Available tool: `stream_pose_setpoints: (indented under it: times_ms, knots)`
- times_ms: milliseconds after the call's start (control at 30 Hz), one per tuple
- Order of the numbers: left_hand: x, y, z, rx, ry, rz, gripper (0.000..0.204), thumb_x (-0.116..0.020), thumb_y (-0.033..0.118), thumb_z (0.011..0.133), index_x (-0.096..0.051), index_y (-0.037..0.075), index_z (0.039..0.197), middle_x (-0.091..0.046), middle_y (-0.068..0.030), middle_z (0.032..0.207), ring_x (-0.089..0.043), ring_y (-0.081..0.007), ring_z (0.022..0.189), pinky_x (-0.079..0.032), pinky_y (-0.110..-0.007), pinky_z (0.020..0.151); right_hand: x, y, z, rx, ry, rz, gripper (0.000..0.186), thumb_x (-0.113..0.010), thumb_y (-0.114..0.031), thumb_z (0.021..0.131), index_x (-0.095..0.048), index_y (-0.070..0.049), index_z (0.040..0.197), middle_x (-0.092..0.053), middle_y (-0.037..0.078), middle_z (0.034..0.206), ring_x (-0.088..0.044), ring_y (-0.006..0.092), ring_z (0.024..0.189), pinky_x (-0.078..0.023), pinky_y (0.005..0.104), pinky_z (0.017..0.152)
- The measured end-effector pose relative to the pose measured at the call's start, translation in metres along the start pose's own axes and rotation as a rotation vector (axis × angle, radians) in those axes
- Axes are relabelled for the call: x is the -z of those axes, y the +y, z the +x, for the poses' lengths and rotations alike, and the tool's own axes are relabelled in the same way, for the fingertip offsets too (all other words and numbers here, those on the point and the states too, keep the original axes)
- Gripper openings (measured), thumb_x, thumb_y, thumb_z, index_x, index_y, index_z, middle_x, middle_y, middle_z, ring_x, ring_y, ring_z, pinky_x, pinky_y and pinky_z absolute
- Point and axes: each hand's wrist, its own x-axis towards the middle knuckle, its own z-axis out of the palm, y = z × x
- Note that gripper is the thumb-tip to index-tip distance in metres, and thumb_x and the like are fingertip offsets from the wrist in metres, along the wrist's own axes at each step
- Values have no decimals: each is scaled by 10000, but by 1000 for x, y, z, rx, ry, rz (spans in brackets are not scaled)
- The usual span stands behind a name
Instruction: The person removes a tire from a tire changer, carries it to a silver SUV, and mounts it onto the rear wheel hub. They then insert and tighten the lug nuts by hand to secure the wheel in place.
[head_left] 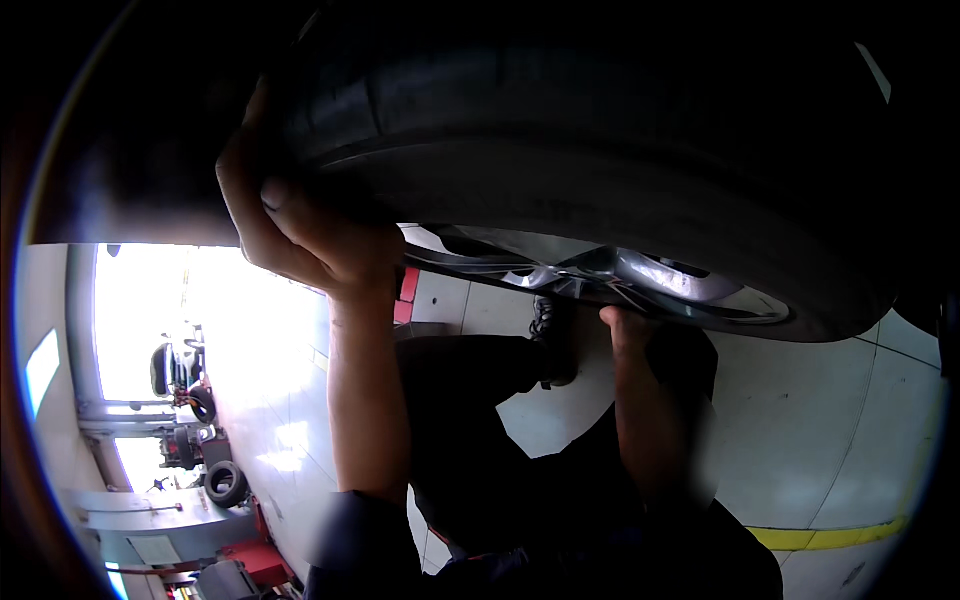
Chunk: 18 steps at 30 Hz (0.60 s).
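I have one wheel (560, 190) in front of me, made up of one black tyre (480, 170) and one silver alloy rim (665, 278). Two loose tyres are clear off to my left: a nearer one (227, 485) and a farther one (203, 404). One dark, laced shoe (547, 335) shows beneath the rim, and one yellow stripe (830, 540) crosses the pale tiled floor (810, 430) on my right.

The wheel is above the floor, over my knees and between my two hands. My left hand (320, 225) grasps the tyre at its left end, fingers running up its edge and thumb bent inward. My right hand (628, 325) is under the near, lower edge by the rim; its fingers are hidden, so I cannot tell whether they are gripping.

The sidewall is dull and dark, the tread lost in shadow, and the spokes are shiny.
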Motion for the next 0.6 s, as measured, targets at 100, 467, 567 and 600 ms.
stream_pose_setpoints:
  times_ms: [100,467,567,600]
  knots:
    - [6,0,-4,108,-15,-47,602,-249,411,983,-592,-54,1153,-669,-188,1099,-652,-283,993,-502,-349,878,3,-2,2,8,9,-15,431,-379,-363,994,-566,-75,1254,-561,98,1305,-539,254,1189,-415,430,1042]
    - [20,-21,1,43,-113,57,618,-222,405,971,-587,-60,1153,-667,-208,1115,-673,-300,941,-532,-363,818,-40,10,-13,-150,174,226,404,-378,-363,1008,-560,-106,1261,-559,105,1288,-558,269,1155,-460,478,996]
    - [27,-23,-9,50,-138,124,611,-221,389,971,-586,-70,1145,-666,-210,1117,-667,-308,964,-528,-362,833,-44,12,-6,-82,326,130,443,-348,-399,1006,-549,-108,1273,-543,108,1309,-537,276,1184,-439,478,1019]
    - [27,-25,-12,108,-141,155,609,-222,388,969,-582,-69,1149,-663,-209,1123,-664,-309,975,-525,-365,841,-41,12,-3,-115,218,145,449,-346,-405,1005,-546,-109,1276,-540,108,1312,-534,277,1188,-435,478,1022]
